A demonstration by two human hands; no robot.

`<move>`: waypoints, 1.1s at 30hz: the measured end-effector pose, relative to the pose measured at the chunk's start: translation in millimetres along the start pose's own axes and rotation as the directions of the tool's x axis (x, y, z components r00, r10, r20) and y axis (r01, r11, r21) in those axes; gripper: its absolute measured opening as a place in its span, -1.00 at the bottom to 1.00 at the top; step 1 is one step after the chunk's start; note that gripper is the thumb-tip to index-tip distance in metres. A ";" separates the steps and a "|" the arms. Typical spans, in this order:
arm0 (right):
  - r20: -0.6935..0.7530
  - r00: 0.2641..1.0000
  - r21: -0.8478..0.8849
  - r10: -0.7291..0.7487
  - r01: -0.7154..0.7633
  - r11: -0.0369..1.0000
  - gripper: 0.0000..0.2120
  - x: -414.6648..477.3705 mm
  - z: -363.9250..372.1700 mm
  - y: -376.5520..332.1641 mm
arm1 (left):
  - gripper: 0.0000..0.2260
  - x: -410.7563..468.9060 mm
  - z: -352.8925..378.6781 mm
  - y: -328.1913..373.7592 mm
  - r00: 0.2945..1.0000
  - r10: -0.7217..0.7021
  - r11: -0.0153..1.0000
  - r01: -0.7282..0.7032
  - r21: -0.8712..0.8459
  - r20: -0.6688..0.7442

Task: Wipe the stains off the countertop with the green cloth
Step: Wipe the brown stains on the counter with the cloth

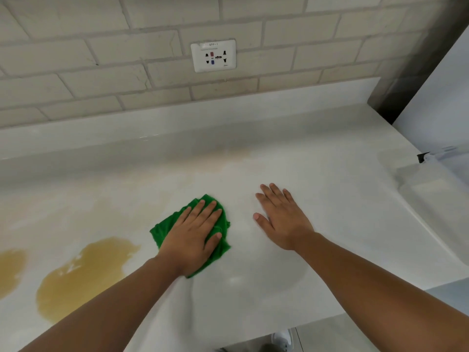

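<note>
spotter: start at the fingers. what have you got?

operator: my left fingers point(203, 212) lie straight and spread on top of the green cloth point(167, 228), curling round nothing. the left hand point(193, 237) presses it flat on the countertop point(253, 288), just left of the line straight down from the wall socket point(213, 55). a flat palm, i reckon, puts weight over the whole pad: set for a rub, not a carry.

spotter: and the other one?

operator: my right hand point(281, 219) lies flat on bare counter, fingers relaxed and splayed, holding nothing. it's down and right of the socket, near the cloth but apart. i judge it a brace while i lean.

spotter: where's the dirt?

operator: the big brown stain point(83, 275) sits well down and left of the socket, near the cloth's left corner but not under it. a second stain point(10, 270) lies further left, cut by the frame. a faint tan haze point(165, 163) spreads below the socket, toward the upstand point(177, 123).

spotter: room to move?

operator: open surface toward the stains, nothing standing in the path. the upstand closes the far side under the socket. the front edge point(264, 334) runs under my forearms. far right of the socket are a moulded step point(406, 189) and a pale panel point(444, 97). i'd sweep left and keep the liquid off that front edge.
</note>
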State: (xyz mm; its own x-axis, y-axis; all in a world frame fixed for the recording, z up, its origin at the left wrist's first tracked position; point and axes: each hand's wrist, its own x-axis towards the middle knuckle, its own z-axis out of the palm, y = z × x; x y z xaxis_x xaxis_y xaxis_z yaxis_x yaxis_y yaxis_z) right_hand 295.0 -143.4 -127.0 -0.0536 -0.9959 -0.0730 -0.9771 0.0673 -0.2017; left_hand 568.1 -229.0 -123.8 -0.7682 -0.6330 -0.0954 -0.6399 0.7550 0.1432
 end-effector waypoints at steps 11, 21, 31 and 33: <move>-0.010 1.000 0.004 0.017 -0.017 1.000 -0.31 4.1 2.2 0.4 | -0.41 87.0 -4.9 27.7 0.938 -0.345 0.938 0.345 -0.017 0.015; -0.003 1.000 0.002 0.008 -0.008 1.000 -0.32 1.2 -0.1 -1.4 | -0.42 8.6 -2.9 -0.4 0.996 0.087 0.996 -0.087 0.011 0.034; -0.096 0.995 0.187 0.013 0.005 0.982 -0.23 5.7 1.0 2.6 | -0.42 122.2 -7.5 59.9 0.965 -0.261 0.964 0.262 -0.038 0.017; -0.148 0.989 0.240 0.013 0.023 0.971 -0.26 7.0 -0.1 4.1 | -0.42 102.7 -6.2 58.0 0.991 -0.136 0.991 0.136 -0.002 0.012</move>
State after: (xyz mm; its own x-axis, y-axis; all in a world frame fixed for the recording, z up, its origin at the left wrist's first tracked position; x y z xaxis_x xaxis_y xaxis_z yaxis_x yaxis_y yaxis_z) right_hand 290.6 -150.0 -128.2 -0.0956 -0.9930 0.0694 -0.9003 0.0565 -0.4315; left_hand 452.2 -251.3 -119.2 -0.6739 -0.7281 -0.1254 -0.7387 0.6613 0.1303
